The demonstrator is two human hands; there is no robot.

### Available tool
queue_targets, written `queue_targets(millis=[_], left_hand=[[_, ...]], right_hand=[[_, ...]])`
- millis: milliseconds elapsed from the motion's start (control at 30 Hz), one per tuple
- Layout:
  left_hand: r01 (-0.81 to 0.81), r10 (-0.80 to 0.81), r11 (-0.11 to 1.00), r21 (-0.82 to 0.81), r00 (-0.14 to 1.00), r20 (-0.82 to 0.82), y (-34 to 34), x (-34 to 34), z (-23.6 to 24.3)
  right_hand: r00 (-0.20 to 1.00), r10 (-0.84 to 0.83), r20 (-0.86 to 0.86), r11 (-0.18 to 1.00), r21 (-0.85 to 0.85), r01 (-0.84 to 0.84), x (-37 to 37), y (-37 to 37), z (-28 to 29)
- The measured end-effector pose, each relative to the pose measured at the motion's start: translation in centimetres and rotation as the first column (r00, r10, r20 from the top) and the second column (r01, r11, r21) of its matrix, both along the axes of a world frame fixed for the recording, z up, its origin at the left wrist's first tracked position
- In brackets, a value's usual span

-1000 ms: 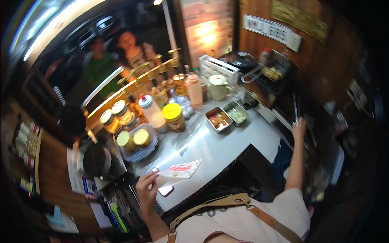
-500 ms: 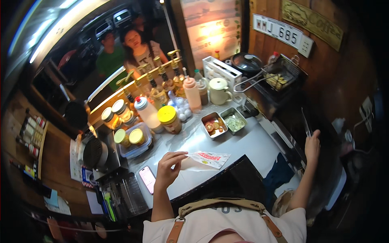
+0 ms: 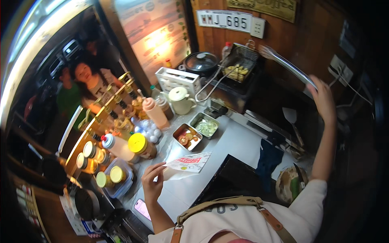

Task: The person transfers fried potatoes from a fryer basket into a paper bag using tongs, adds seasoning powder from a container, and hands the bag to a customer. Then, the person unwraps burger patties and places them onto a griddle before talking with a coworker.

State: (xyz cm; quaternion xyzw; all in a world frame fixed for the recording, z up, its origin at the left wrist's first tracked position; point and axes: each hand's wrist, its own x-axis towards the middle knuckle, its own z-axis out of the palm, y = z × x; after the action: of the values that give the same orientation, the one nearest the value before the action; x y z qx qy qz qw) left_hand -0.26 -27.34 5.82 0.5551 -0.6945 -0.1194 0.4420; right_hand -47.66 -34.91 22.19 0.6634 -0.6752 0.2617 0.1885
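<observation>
My left hand [image 3: 153, 181] pinches the left corner of a small white paper food pouch [image 3: 189, 167] with red print, held above the metal counter. Out to the right, my right hand [image 3: 325, 100] is raised and wrapped round a pair of metal tongs [image 3: 292, 69]. The tongs point up and left, towards the wire frying basket [image 3: 249, 56], and are apart from it. Yellow fried pieces, seemingly fries [image 3: 235, 73], lie in the basket. Beyond the pouch stand a metal tray of sliced tomatoes [image 3: 187, 137] and one of sliced cucumber [image 3: 206, 126].
A squeeze bottle [image 3: 155, 113], a yellow-lidded jar [image 3: 142, 146] and several pump bottles line the counter's far left. A pale lidded jug [image 3: 182, 101] stands by a white rack [image 3: 178, 80]. A phone [image 3: 142, 209] lies near my left forearm. Two people watch through the window.
My right hand has lifted the tongs and swung them towards the basket. The view has turned right, and my left hand still holds the pouch.
</observation>
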Motion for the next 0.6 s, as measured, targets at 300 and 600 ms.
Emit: queue_targets(millis=[300, 600], left_hand=[[-0.071, 0.077, 0.995, 0.076, 0.994, -0.081, -0.3, 2.2, -1.5], [-0.138, 0.149, 0.985, 0.104, 0.982, -0.112, -0.5, 3.5, -1.6]], right_hand=[[0.957, 0.116, -0.267, 0.88, 0.473, 0.026, 4.3, -11.7, 6.8], [0.872, 0.118, -0.475, 0.813, 0.55, 0.19, 6.6, -18.0, 7.6]])
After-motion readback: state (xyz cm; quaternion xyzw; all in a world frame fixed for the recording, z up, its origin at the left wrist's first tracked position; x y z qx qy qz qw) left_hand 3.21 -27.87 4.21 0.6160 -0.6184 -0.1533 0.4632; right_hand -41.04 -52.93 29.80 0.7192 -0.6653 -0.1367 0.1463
